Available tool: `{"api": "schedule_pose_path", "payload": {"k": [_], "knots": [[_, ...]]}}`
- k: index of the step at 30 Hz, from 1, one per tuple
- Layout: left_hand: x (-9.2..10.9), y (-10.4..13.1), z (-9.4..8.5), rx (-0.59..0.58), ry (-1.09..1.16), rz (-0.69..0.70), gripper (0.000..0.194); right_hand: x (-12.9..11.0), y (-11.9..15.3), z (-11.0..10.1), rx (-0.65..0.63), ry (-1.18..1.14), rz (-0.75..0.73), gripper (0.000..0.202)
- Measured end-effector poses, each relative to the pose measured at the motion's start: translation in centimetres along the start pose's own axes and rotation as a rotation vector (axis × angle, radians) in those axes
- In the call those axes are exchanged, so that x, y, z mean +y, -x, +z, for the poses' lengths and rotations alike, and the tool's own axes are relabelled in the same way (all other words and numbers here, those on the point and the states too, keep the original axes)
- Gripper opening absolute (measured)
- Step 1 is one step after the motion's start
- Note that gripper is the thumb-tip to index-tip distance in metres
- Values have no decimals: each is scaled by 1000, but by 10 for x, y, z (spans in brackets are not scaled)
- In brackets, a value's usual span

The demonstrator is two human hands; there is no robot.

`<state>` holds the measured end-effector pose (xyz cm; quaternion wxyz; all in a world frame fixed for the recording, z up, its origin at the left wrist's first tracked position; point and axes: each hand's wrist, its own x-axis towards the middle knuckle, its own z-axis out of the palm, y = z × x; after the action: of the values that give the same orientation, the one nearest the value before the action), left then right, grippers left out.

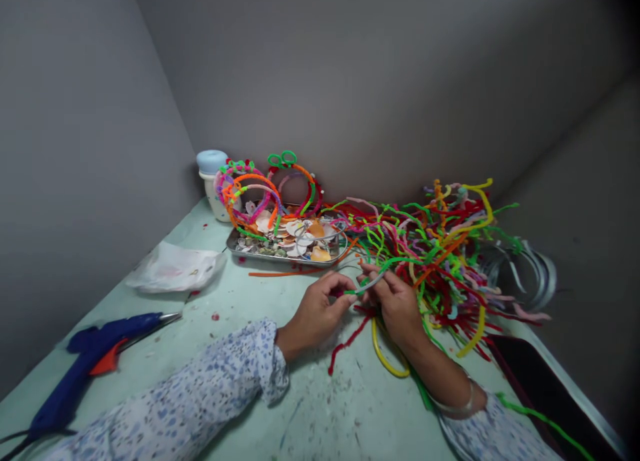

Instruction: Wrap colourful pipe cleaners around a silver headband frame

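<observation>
Thumb and fingers of my left hand point(320, 311) pinch the end of a thin grey hoop-like band, where a bit of green pipe cleaner point(387, 266) is wound. My right hand point(399, 307) is closed round the same band point(373, 282) a little to the right, and the green pipe cleaner runs up past its fingers toward the pile. Part of the band is hidden behind the fingers. A red pipe cleaner point(350, 344) and a yellow one point(383, 357) lie on the table below my hands.
A heap of coloured pipe cleaners point(450, 247) spreads on the right, near wire coils point(540, 274) and a dark phone-like slab point(545, 387). Behind stand a metal tray point(280, 257) of shells, wrapped headbands point(250, 181) and a lidded cup point(213, 187). Left: plastic bag point(175, 267), blue glue gun point(95, 354).
</observation>
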<state>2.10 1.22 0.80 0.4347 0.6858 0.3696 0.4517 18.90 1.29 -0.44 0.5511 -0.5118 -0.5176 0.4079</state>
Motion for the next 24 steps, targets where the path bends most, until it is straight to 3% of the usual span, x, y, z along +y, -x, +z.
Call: {"api": "schedule_pose_path", "payload": {"k": [5, 10, 14, 17, 19, 24], "knots": [[2, 1, 0, 25, -57, 62, 6, 4, 1, 1, -72, 124, 23, 37], [3, -1, -3, 126, -73, 48, 6, 5, 3, 5, -175, 389, -153, 29], [2, 0, -3, 144, -92, 63, 7, 8, 2, 6, -162, 159, -43, 14], [4, 3, -2, 97, -125, 111, 7, 8, 1, 7, -107, -48, 50, 44], [6, 4, -1, 75, -145, 141, 8, 6, 1, 8, -84, -123, 80, 51], [7, 4, 0, 103, -123, 128, 7, 0, 0, 5, -86, -159, 123, 34]]}}
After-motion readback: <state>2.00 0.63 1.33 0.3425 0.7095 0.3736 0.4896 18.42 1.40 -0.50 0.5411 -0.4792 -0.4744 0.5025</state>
